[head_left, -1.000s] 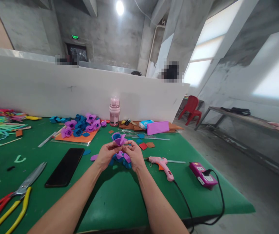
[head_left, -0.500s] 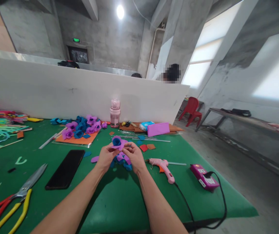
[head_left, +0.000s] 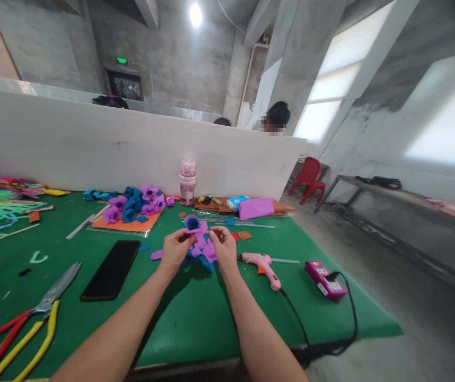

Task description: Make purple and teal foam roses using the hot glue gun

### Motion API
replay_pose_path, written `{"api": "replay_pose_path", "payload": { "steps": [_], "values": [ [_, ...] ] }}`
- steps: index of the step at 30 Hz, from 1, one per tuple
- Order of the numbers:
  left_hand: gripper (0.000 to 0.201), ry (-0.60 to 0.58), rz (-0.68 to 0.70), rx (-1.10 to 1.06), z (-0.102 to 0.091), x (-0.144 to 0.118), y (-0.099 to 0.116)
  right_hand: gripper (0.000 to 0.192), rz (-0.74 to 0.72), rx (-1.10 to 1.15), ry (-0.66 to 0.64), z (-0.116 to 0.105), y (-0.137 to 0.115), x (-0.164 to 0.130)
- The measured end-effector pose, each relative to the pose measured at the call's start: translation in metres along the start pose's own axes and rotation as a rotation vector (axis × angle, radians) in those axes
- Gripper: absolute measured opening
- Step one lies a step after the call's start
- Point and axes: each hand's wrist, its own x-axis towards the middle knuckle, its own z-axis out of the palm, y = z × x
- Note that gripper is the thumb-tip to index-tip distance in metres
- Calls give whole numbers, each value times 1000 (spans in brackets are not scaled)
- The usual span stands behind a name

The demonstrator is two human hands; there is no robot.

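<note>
Purple foam flower with blue centre [head_left: 193,225] faced up, pinched between left hand [head_left: 175,248] and right hand [head_left: 223,248] fingertips, above green worktop [head_left: 195,318].

A small purple paper flower [head_left: 193,225] with a blue middle sits upright, pinched from both sides, just above a little pile of purple and blue petals [head_left: 203,254] lying flat on the green bench [head_left: 195,318].

Hands [head_left: 199,249] between phone [head_left: 111,269] on left, glue gun [head_left: 261,265] on right, bottle [head_left: 187,182] behind
</note>
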Motion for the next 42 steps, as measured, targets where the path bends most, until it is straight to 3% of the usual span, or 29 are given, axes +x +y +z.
{"api": "replay_pose_path", "payload": {
  "steps": [4, 6, 8, 11, 13, 16, 20, 24, 25, 27, 29, 32, 35, 42],
  "values": [
    [28, 45, -30, -24, 0, 3, -1, 18, -63, -216, -12, -19, -27, -22],
    [33, 53, -66, -68, 0, 5, -2, 19, -133, -381, -5, -45, -43, -32],
    [35, 21, -105, -129, 1, 7, -1, 19, -164, -569, 81, -82, -56, -39],
    [33, -81, -192, -233, 1, 5, 3, 21, -2, -953, 170, -139, -60, -39],
    [32, -147, -242, -304, 0, 3, 6, 24, 192, -1164, 93, -166, -55, -36],
    [30, -233, -320, -366, -1, 0, 8, 22, 371, -1211, -60, -180, -43, -29],
    [30, -259, -372, -403, -3, 0, 5, 23, 359, -1166, -82, -172, -39, -25],
    [29, -225, -370, -412, -5, 3, -2, 22, 317, -1024, 10, -162, -47, -36],
    [29, -223, -367, -412, -6, 4, -3, 22, 314, -904, 56, -158, -50, -41],
    [29, -225, -362, -415, -6, 4, -5, 20, 321, -406, 170, -149, -57, -52],
    [29, -224, -354, -415, -5, 4, -5, 23, 358, -29, 157, -136, -64, -62],
    [30, -221, -341, -410, -3, 3, -4, 22, 533, 228, 76, -114, -72, -73],
    [30, -224, -344, -401, -2, 2, -2, 24, 539, 213, 52, -95, -74, -78],
    [33, -197, -342, -360, 1, 0, -4, 38, 170, -202, -82, -58, -68, -81]
  ]
}}
